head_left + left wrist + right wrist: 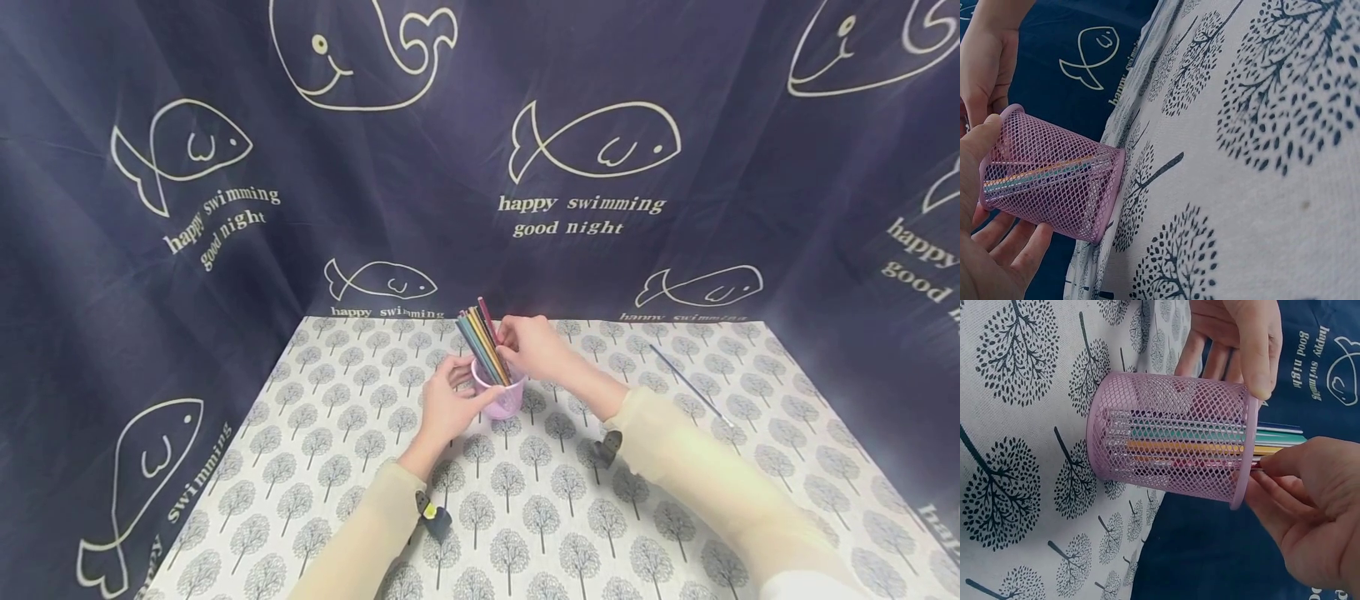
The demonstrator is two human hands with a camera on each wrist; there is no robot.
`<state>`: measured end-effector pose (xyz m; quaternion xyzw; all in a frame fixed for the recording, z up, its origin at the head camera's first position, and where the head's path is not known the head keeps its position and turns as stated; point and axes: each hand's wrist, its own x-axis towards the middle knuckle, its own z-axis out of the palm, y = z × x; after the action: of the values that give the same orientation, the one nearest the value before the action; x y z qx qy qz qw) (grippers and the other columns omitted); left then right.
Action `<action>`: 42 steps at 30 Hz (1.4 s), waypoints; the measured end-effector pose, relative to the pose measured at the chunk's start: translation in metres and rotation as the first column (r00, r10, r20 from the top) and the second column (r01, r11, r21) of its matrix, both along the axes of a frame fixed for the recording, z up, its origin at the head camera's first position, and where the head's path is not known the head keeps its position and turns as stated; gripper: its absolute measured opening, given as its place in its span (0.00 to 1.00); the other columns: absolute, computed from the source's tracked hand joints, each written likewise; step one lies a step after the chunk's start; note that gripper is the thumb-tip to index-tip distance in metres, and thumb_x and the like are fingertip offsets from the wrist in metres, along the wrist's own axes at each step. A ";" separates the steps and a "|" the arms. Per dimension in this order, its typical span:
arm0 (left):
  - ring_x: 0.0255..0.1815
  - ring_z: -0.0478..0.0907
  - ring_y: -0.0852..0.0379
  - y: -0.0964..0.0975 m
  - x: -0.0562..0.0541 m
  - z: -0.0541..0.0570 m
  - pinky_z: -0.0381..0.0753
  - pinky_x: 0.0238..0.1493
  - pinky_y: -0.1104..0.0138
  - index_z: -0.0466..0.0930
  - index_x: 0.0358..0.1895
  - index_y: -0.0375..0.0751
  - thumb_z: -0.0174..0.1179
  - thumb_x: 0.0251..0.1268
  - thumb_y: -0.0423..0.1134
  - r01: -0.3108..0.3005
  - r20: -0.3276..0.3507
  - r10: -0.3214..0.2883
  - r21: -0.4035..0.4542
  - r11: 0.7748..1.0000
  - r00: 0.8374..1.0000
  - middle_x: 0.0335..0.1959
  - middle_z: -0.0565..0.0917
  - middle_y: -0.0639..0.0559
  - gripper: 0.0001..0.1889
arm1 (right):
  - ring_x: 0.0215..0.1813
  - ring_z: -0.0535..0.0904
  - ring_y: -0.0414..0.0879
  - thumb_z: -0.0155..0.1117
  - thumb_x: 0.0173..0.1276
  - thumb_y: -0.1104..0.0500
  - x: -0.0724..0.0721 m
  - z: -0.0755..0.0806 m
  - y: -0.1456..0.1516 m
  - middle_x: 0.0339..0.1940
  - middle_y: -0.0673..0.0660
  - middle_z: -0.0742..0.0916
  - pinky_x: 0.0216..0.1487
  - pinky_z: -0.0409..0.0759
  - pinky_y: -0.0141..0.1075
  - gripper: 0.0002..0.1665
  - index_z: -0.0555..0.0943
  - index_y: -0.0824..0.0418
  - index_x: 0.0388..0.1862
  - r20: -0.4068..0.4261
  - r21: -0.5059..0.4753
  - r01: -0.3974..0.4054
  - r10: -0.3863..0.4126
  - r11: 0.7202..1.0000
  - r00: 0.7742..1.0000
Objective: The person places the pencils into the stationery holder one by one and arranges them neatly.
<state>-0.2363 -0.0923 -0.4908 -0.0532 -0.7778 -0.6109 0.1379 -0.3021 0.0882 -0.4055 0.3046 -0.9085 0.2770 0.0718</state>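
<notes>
A pink mesh pen cup [504, 403] stands upright on the tablecloth with several slim, pencil-like coloured sticks [480, 343] leaning in it, among them teal and yellow ones. My left hand [447, 403] holds the cup from the left, thumb at the rim and fingers spread along the far side, as the left wrist view shows. Over the right side of the rim, my right hand [1313, 506] pinches a dark red stick [487, 317] between thumb and fingers. Its lower part shows through the mesh inside the cup.
A single thin dark blue stick [686, 381] with a pale near end lies on the table to the right. The white cloth [540, 517] has a tree print. Dark blue curtains [465, 183] with fish drawings hang behind the table and at both sides.
</notes>
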 end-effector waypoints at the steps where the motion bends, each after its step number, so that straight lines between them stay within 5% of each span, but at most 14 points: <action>1: 0.60 0.88 0.38 0.000 0.000 0.000 0.96 0.53 0.58 0.80 0.57 0.38 0.86 0.49 0.41 0.000 -0.002 0.000 0.003 1.000 1.000 0.58 0.89 0.36 0.33 | 0.36 0.91 0.49 0.73 0.69 0.65 0.000 0.000 -0.001 0.34 0.58 0.94 0.40 0.94 0.39 0.05 0.82 0.62 0.37 0.004 0.011 0.002 -0.002 1.000 1.000; 17: 0.60 0.88 0.37 0.001 0.000 0.001 0.96 0.52 0.54 0.80 0.57 0.37 0.86 0.49 0.41 0.007 -0.026 -0.007 0.011 1.000 1.000 0.58 0.89 0.35 0.32 | 0.29 0.87 0.47 0.76 0.66 0.64 -0.002 -0.004 -0.013 0.30 0.58 0.92 0.33 0.91 0.37 0.06 0.85 0.63 0.35 -0.009 0.137 0.079 -0.079 0.987 0.997; 24: 0.60 0.89 0.39 0.000 0.000 0.001 0.96 0.52 0.58 0.80 0.57 0.38 0.86 0.49 0.41 0.005 -0.010 -0.005 -0.001 1.000 1.000 0.58 0.89 0.36 0.32 | 0.33 0.91 0.49 0.74 0.66 0.66 -0.002 0.002 -0.006 0.32 0.59 0.93 0.35 0.93 0.36 0.04 0.85 0.63 0.35 0.023 0.074 0.081 -0.083 0.994 0.996; 35: 0.61 0.88 0.38 0.000 0.000 0.001 0.95 0.55 0.56 0.80 0.57 0.38 0.86 0.49 0.41 0.001 0.019 -0.001 0.008 1.000 1.000 0.59 0.89 0.36 0.33 | 0.37 0.90 0.51 0.69 0.68 0.62 -0.009 0.027 0.042 0.36 0.59 0.93 0.44 0.93 0.46 0.06 0.86 0.62 0.42 -0.019 -0.024 0.146 -0.147 0.989 0.989; 42: 0.61 0.88 0.38 0.001 0.000 0.001 0.95 0.54 0.56 0.80 0.57 0.38 0.86 0.49 0.41 -0.004 0.027 0.004 0.006 1.000 1.000 0.59 0.89 0.36 0.33 | 0.40 0.90 0.54 0.69 0.70 0.60 -0.016 0.030 0.091 0.39 0.61 0.93 0.49 0.92 0.52 0.08 0.86 0.63 0.44 -0.037 -0.019 0.227 -0.227 0.974 0.973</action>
<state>-0.2359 -0.0916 -0.4898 -0.0428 -0.7778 -0.6138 0.1287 -0.3181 0.1797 -0.3759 0.2036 -0.9338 0.2674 0.1229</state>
